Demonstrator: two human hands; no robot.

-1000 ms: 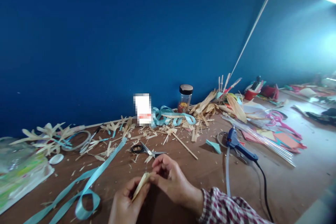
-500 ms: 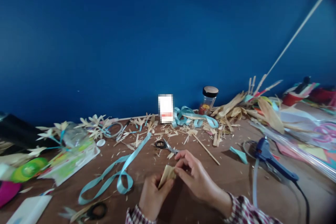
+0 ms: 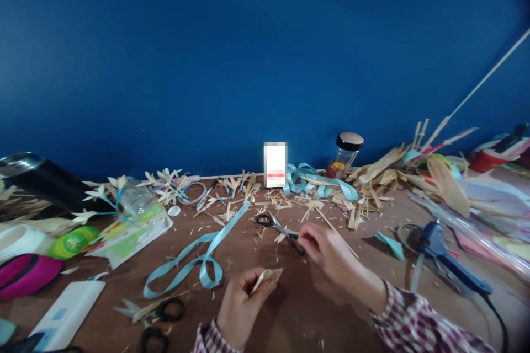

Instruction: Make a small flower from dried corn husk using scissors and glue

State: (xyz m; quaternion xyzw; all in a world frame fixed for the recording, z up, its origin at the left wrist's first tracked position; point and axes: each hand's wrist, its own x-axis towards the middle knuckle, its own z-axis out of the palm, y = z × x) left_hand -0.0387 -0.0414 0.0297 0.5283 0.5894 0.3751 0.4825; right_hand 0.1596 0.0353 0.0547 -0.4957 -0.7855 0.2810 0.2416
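Note:
My left hand (image 3: 247,300) is closed round a small folded piece of dry corn husk (image 3: 267,277), whose pale edge sticks out past thumb and fingers. Farther back, my right hand (image 3: 325,245) has its bent fingertips at one black handle of a pair of scissors (image 3: 281,228). These scissors lie spread on the table, their other handle pointing left. A second pair of scissors (image 3: 151,313) lies spread at the front left, with a husk strip across it. Left of my left hand, a light-blue ribbon (image 3: 182,265) lies in loops.
Husk scraps litter the brown table (image 3: 331,309). A blue glue gun (image 3: 451,259) with a cord lies right. A black-lidded jar (image 3: 345,154) stands by the blue wall. Husk flowers (image 3: 165,183), a white box-like object (image 3: 68,314) and a magenta item (image 3: 28,274) are at left.
My right hand has left the husk piece and moved to the scissors' handle. The left hand keeps hold of the husk. The view has shifted, so the scene sits farther right.

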